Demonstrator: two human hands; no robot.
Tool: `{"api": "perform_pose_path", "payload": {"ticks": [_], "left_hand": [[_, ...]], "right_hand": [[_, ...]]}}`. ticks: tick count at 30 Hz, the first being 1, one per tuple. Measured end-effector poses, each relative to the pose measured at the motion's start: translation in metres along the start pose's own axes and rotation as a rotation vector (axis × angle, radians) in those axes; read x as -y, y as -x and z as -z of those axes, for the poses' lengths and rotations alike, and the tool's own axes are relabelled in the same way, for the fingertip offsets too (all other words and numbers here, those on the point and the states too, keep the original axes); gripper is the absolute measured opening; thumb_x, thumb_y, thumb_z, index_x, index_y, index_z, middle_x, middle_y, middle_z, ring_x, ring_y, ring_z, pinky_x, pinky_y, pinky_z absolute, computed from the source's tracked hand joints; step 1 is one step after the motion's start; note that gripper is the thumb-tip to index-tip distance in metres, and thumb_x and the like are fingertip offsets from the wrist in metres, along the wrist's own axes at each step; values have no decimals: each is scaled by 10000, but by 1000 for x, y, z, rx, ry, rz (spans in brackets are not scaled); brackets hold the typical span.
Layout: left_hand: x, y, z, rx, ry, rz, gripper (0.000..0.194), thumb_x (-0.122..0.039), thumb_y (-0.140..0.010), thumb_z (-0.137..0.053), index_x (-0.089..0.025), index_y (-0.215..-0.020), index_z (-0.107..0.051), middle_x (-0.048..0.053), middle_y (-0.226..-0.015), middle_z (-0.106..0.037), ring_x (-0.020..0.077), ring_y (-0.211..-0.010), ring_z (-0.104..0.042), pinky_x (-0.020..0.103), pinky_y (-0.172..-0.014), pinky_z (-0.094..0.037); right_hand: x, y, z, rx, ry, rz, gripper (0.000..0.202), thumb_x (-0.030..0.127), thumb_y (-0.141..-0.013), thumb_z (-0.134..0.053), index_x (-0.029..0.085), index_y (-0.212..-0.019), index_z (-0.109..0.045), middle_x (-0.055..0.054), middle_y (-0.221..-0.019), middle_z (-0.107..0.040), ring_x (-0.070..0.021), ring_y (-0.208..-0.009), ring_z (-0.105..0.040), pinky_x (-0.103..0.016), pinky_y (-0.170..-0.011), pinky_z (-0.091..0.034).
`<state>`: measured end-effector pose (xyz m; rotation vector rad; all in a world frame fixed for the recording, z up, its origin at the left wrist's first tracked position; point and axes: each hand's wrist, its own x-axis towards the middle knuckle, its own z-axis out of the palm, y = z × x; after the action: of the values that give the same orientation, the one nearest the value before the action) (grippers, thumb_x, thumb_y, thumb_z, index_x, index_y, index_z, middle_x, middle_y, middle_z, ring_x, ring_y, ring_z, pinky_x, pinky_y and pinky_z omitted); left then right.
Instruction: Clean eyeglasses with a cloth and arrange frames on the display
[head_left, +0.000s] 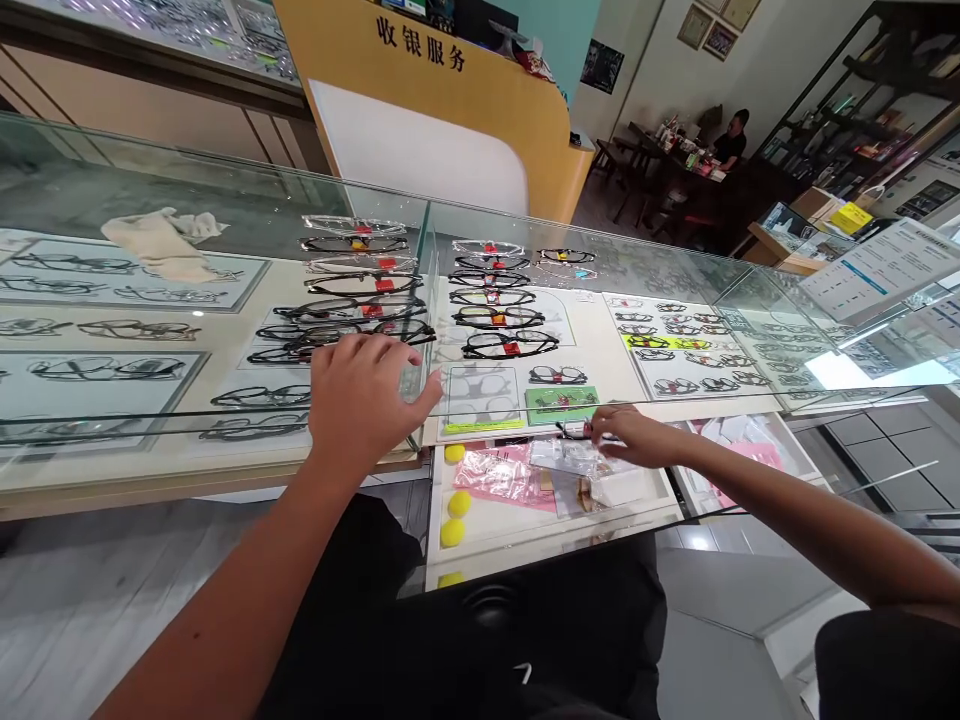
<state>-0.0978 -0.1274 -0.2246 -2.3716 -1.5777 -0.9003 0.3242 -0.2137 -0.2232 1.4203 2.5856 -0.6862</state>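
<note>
Left hand [367, 395]: fingers spread at the glass tabletop [262, 225], nothing visible in its grasp; right hand [636, 437] at a pair of glasses [573, 431], held or merely touched, cannot tell. Glasses appear at the far end of the open drawer [517, 532], near the green card [535, 410]. Judged light, stiff but fragile, lenses slippery; best held by the bridge.

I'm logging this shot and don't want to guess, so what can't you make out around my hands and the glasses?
- Head view: part of the dark glasses, hidden by the right hand; whether it grips them is unclear.
- Head view: the right end of one black-rimmed pair, hidden by the left hand.
- Head view: lettering on the clear packet, too small and broken by glare.
- Head view: the sign's fine print, too small.
</note>
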Motion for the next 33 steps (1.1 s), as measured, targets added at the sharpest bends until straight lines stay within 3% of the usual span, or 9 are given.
{"api": "perform_pose_path", "payload": {"ticks": [4, 9, 14, 19, 26, 33], "left_hand": [[1, 0, 0, 15, -49, -26, 346, -491, -1044, -558, -193, -1028, -733, 135, -1085, -780, 352, -1142, -632, 493, -963, -370], [4, 0, -1, -31, -86, -72, 299, -457, -1038, -584, -195, -1001, -725, 119, -1041, -782, 327, -1096, -631, 463, -937, -362], [6, -1, -3, -128, -109, -127, 212, -410, -1000, -656, -207, -981, -714, 105, -1045, -784, 318, -1058, -621, 449, -890, -373], [5, -4, -2, -221, -125, -164, 138, -352, -945, -726, -217, -943, -696, 95, -1006, -765, 302, -999, -608, 435, -843, -373], [9, -5, -3, -236, -135, -191, 143, -372, -943, -710, -232, -962, -689, 107, -1015, -773, 328, -984, -611, 451, -817, -370], [13, -9, -6, -247, -104, -225, 146, -394, -939, -693, -249, -936, -681, 106, -953, -754, 330, -921, -596, 444, -772, -340]], "right_hand": [[-45, -35, -18, -362, 272, -108, 135, 230, -1025, -667, 221, -1083, -789, -145, -1311, -745, -348, -1321, -584, -531, -1139, -433], [-95, -94, -13, -464, 344, -222, 241, 231, -1062, -573, 185, -1129, -800, -191, -1369, -706, -391, -1389, -490, -570, -1168, -360], [-132, -148, -6, -482, 403, -248, 276, 226, -1062, -547, 182, -1152, -805, -182, -1434, -688, -391, -1442, -441, -564, -1198, -310], [-154, -185, -11, -454, 435, -231, 268, 235, -1046, -567, 187, -1112, -822, -184, -1428, -696, -390, -1437, -446, -573, -1207, -291], [-168, -202, -20, -407, 429, -187, 270, 263, -1039, -592, 222, -1085, -855, -168, -1439, -671, -394, -1444, -421, -587, -1223, -247], [-171, -203, -13, -378, 358, -159, 281, 324, -1017, -629, 245, -1067, -894, -165, -1358, -674, -399, -1399, -424, -601, -1206, -230]]}}
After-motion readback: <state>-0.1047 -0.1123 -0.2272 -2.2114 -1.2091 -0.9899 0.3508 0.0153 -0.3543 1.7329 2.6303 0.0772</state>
